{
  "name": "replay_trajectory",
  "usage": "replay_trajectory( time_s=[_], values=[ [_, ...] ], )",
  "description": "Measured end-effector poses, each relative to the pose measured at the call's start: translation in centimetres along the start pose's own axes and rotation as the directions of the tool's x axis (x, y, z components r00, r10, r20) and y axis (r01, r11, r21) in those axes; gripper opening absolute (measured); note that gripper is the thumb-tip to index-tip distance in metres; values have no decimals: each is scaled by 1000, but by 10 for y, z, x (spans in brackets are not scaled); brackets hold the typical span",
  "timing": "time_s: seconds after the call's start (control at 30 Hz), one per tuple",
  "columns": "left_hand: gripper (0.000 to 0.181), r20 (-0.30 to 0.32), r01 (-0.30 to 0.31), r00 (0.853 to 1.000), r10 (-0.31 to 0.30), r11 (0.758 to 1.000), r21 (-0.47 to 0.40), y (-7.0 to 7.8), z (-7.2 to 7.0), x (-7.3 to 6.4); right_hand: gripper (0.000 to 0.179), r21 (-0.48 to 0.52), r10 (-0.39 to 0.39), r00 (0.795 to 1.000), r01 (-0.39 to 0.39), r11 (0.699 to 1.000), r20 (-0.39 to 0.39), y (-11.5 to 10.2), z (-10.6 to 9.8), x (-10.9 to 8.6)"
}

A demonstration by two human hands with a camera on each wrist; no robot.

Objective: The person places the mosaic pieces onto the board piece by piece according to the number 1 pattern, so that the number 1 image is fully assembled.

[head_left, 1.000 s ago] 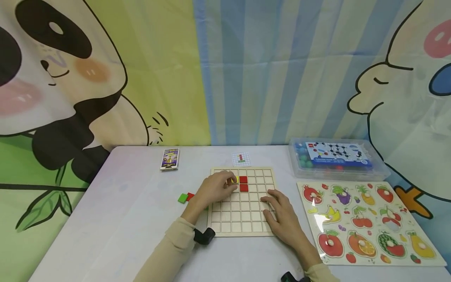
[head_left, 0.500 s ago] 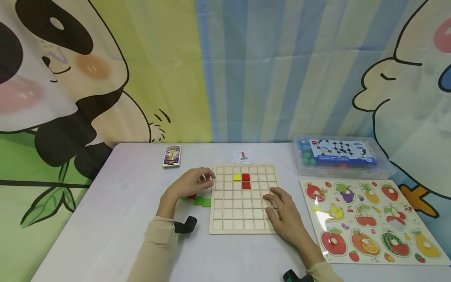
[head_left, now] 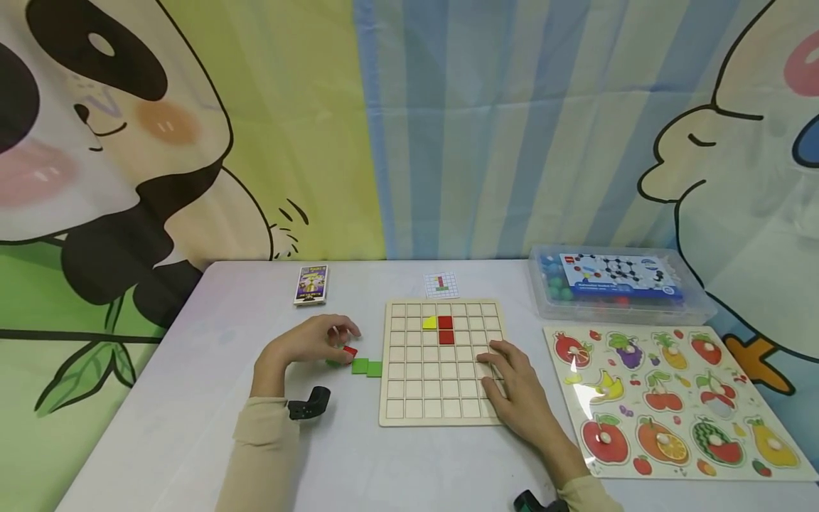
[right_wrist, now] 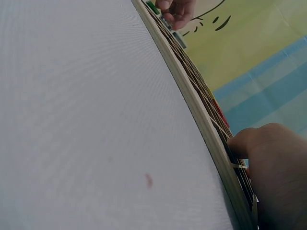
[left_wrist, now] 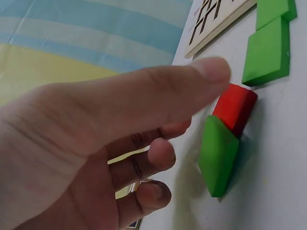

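My left hand hovers left of the wooden grid board, over a small group of square tiles. Its thumb reaches over a red tile, which touches a green tile; the other fingers are bent and apart, with nothing visible between them. Two more green tiles lie between this hand and the board. My right hand rests on the board's right edge with spread fingers. On the board, a yellow tile sits beside the upper of two stacked-in-column red tiles.
A small pattern card lies behind the board. At the back left is a purple card box. To the right are a clear plastic case with coloured balls and a fruit puzzle board. A curtain hangs behind the table.
My left hand has left the yellow tile on the board and moved left to the loose tiles, uncovering the yellow tile and two green ones. The right hand stays on the board's edge.
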State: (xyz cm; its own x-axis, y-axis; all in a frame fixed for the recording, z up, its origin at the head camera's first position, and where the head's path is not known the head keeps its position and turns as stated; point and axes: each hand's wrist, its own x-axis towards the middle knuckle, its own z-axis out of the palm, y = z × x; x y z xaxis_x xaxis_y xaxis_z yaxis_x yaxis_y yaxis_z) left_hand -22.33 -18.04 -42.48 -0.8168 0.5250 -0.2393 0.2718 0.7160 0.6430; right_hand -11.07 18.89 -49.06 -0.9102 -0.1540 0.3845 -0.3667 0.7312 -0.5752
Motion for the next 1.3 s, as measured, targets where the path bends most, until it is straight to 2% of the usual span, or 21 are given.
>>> replay_trajectory(
  time_s=[0.17, 0.3, 0.5, 0.67, 0.8, 0.93, 1.13, 1.3],
  values=[
    [34, 43, -14, 999, 12, 999, 29, -4, 2, -1, 33, -9, -2, 1000, 2, 1000, 0, 1, 0, 0],
    [34, 41, -12, 999, 10, 999, 33, -6, 6, 1, 33, -11, -3, 1000, 3, 1000, -3, 1, 0, 1],
    [27, -1, 32, 999, -32, 999, 15, -4, 8, 4, 33, -2, -8, 1000, 8, 1000, -3, 1, 0, 1],
    [24, -63, 7, 998, -3, 998, 59, -6, 9, 7, 33, -2, -9, 1000, 9, 1000, -3, 2, 2, 1],
    [24, -112, -37, 993, 45, 996, 78, -4, 10, 10, 33, -3, -6, 1000, 6, 1000, -6, 4, 3, 0],
    [26, -143, -89, 985, 99, 993, 75, 2, 12, 14, 33, -1, -4, 1000, 4, 1000, -10, 3, 3, -1],
    [26, -184, -113, 975, 121, 992, 54, 17, 18, 21, 33, -4, -7, 1000, 7, 1000, -11, 2, 2, -1],
    [26, -181, -126, 974, 136, 990, 62, 32, 29, 30, 33, -4, -8, 1000, 8, 1000, -10, 2, 2, 0]
  ],
)
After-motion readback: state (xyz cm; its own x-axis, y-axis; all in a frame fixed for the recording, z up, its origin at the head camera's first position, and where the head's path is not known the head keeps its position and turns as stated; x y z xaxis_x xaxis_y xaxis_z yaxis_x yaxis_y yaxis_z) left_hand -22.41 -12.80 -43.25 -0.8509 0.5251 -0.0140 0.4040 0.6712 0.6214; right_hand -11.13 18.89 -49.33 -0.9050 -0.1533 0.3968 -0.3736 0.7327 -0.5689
